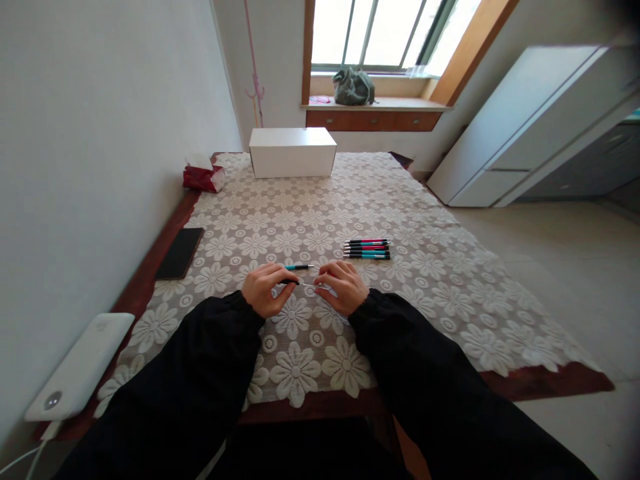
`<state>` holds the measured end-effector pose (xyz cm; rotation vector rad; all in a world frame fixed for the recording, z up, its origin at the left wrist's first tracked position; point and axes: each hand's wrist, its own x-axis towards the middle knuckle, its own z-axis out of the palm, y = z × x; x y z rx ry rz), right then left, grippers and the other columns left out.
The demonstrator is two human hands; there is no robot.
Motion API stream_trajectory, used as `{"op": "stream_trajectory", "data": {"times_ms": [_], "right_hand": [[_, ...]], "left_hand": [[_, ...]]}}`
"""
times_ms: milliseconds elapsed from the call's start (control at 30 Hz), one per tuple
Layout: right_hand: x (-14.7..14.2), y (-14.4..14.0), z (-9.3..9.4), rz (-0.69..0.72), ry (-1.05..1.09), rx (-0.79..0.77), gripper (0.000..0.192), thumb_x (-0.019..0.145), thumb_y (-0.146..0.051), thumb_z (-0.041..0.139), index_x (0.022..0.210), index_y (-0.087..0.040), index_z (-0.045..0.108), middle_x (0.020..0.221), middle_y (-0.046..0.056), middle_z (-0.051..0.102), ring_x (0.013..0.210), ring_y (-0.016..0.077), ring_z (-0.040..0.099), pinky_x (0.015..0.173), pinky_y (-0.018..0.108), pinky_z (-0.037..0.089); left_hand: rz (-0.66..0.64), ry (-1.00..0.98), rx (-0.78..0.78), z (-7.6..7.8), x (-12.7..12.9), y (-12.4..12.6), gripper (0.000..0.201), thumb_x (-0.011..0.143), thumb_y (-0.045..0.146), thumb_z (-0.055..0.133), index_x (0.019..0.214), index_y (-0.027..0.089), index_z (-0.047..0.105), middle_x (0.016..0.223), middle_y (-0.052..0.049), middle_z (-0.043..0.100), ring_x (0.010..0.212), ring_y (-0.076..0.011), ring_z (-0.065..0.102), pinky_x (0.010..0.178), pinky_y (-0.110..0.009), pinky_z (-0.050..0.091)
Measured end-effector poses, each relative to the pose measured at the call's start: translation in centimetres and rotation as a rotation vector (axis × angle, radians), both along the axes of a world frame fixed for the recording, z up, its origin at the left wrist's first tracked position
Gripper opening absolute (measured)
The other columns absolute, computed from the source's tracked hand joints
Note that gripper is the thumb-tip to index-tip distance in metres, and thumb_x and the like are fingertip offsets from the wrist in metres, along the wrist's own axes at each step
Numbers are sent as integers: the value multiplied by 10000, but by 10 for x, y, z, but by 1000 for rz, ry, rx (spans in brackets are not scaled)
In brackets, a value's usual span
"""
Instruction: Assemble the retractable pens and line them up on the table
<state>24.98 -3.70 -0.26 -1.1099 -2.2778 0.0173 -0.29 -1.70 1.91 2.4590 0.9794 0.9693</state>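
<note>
Pen parts are what both hands are busy with, low over the middle of the lace tablecloth (400,200). The left hand (264,288) pinches the dark end of a thin pen refill (300,283) between thumb and fingers, and the right hand (341,287) is closed around its other, paler end, so the slim piece bridges the small gap between the two hands. Just beyond the fingertips a teal pen barrel (299,267) lies flat on the cloth, touched by neither hand as far as I can see. Both hands are curled tight, knuckles up, close together but not touching each other. Black sleeves (210,360) cover both arms down to the wrists.

A little farther out and to the right, a neat row of pens (367,249) lies side by side, pink and teal with black grips, all pointing the same way. On the left edge of the table a dark phone (179,253) rests on the bare wood beside the cloth, and nearer the person a white power bank (80,367) sits at the corner. At the far end stands a closed white box (293,152), with a red tissue pack (203,175) near it by the wall. A grey-green bag (353,87) sits on the windowsill (400,105) beyond.
</note>
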Motion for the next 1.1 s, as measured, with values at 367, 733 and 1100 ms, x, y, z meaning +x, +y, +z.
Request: {"op": "stream_trajectory", "data": {"times_ms": [367,733,1100], "right_hand": [[3,2,-1,-67,-72,-15,55,883,-222,645,849,-219,688,1019,59,663,993,222,550,954,390,390],[2,1,1,-6,-114,-20,37,878,-225,657,866,-220,691,1046,58,669,1013,227,555,970,404,392],[3,2,-3,-10,-84,-30,40,888,-239,696,853,-238,714,1064,47,678,1041,221,567,961,387,414]], "left_hand": [[128,101,-29,-5,1,3,130,834,186,615,925,232,695,947,-34,712,875,-200,666,817,-346,541],[151,115,-95,-18,0,13,123,869,212,660,984,240,691,933,-35,735,934,-230,684,882,-396,531],[-1,110,-21,-13,2,9,69,883,298,682,911,247,720,1061,-54,726,1030,-237,652,971,-432,522]]}}
